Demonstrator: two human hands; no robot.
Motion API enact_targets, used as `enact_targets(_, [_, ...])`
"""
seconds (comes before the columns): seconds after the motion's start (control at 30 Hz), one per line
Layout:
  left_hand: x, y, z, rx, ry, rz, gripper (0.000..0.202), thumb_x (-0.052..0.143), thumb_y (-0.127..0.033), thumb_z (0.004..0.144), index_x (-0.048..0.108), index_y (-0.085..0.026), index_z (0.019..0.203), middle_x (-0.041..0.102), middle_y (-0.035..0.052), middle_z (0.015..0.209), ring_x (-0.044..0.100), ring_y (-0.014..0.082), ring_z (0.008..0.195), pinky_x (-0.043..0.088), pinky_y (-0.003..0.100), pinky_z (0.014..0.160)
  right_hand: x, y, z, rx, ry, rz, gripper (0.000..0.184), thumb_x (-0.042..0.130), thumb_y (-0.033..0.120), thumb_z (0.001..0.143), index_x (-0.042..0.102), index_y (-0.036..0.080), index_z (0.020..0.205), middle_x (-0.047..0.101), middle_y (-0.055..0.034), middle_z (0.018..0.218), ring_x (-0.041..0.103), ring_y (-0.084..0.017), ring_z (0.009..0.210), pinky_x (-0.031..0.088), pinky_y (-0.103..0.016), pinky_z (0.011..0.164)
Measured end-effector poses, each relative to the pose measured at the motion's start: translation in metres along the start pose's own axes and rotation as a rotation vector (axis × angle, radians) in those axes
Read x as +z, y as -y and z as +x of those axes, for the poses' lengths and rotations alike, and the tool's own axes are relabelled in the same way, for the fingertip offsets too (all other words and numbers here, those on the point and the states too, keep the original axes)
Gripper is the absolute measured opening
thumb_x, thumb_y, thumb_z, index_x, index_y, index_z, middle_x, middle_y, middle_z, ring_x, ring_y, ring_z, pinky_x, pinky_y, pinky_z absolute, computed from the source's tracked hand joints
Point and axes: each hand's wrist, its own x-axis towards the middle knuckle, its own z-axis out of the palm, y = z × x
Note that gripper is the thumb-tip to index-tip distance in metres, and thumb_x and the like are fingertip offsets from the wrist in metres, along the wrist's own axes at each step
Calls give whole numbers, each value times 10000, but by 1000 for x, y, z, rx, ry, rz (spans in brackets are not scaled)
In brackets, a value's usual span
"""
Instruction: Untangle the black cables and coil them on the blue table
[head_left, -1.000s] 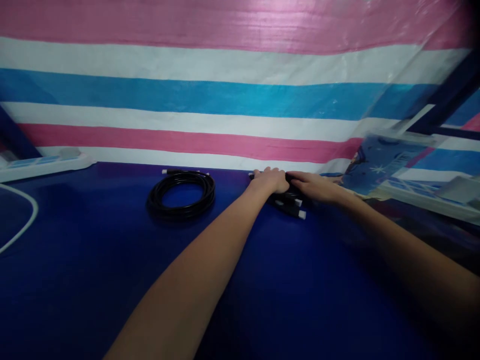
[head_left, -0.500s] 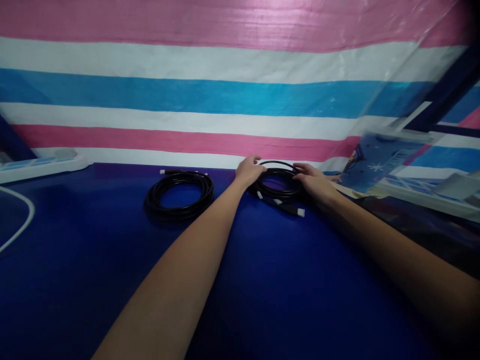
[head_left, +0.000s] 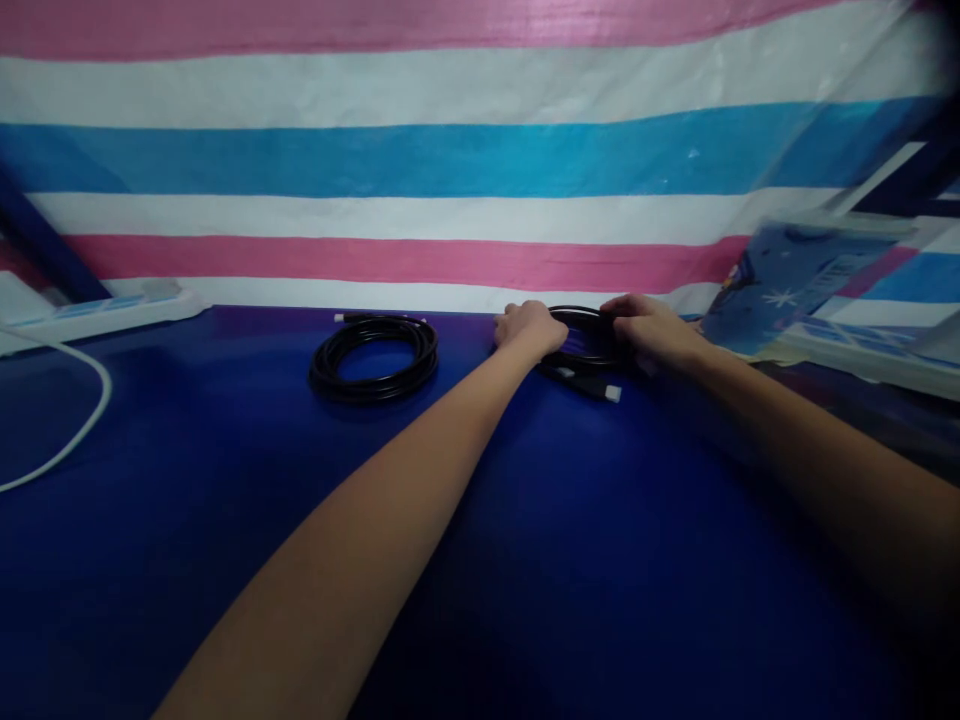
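A coiled black cable (head_left: 589, 362) lies near the far edge of the blue table, its white-tipped plug (head_left: 609, 393) pointing right at the front. Curled over the left side of this coil is my left hand (head_left: 529, 330), its fingers closed around the loops and partly hidden. On the coil's right side my right hand (head_left: 651, 330) grips the loops between thumb and fingers. A second coiled black cable (head_left: 375, 385) rests flat to the left, apart from both hands, with a white-tipped plug at its back.
The blue table (head_left: 480, 560) backs onto a striped plastic sheet (head_left: 375, 220). A white power strip (head_left: 120, 312) and a white cord (head_left: 94, 420) are at the left. At the right stand a blue printed bag (head_left: 795, 285) and another white strip (head_left: 877, 350).
My left hand has moved onto the coil's left side, and its fingers have closed. My right hand stays at the right side. The whole view has shifted slightly.
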Motion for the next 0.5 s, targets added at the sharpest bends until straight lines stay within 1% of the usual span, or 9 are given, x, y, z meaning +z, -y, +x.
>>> enact_targets(0.07, [-1, -1, 4, 54, 25, 28, 436, 558, -196, 732, 594, -103, 1156, 567, 220, 1229, 544, 341, 1126, 484, 401, 824, -2, -2, 4, -15, 27, -33, 499, 548, 152, 674, 576, 151, 1172, 668, -111, 1016, 620, -214, 780, 524, -343, 694])
enact_targets(0.13, [-2, 2, 8, 121, 39, 65, 383, 529, -168, 751, 619, -119, 1120, 582, 195, 1208, 575, 315, 1077, 488, 389, 823, -3, -3, 7, -18, 73, -73, 563, 592, 172, 676, 547, 132, 1236, 662, -131, 1073, 626, -232, 824, 526, -356, 720])
enact_targets(0.2, [-2, 5, 10, 194, 38, 108, 355, 510, -153, 773, 629, -140, 1107, 560, 167, 1245, 579, 290, 1065, 478, 383, 859, -4, -2, 7, -38, 130, -85, 544, 591, 143, 671, 579, 131, 1215, 668, -127, 1080, 628, -242, 876, 520, -356, 768])
enact_targets(0.27, [-1, 8, 10, 249, 19, 149, 369, 496, -143, 799, 608, -154, 1151, 514, 150, 1299, 559, 279, 1097, 459, 378, 902, -5, -1, 5, -49, 137, -40, 528, 566, 113, 669, 609, 154, 1194, 673, -103, 1088, 623, -244, 927, 505, -352, 818])
enact_targets(0.37, [1, 12, 9, 271, -58, 191, 422, 498, -160, 829, 529, -162, 1250, 450, 145, 1357, 488, 302, 1178, 430, 407, 944, -3, 1, 2, -24, 69, 5, 528, 511, 114, 689, 617, 183, 1201, 683, -86, 1055, 624, -261, 934, 492, -383, 838])
enact_targets(0.43, [0, 11, 8, 264, -136, 178, 418, 514, -242, 846, 510, -159, 1256, 455, 147, 1349, 470, 316, 1183, 424, 432, 947, -2, 1, 4, -20, 3, -23, 455, 483, 122, 698, 662, 165, 1114, 687, -107, 998, 620, -294, 933, 475, -433, 855])
enact_targets(0.5, [-2, 10, 8, 264, -212, 137, 398, 495, -330, 864, 529, -152, 1218, 504, 147, 1299, 480, 312, 1161, 420, 445, 944, -2, 1, 8, -23, -57, -40, 357, 490, 146, 700, 693, 147, 994, 681, -136, 949, 605, -338, 954, 441, -499, 885])
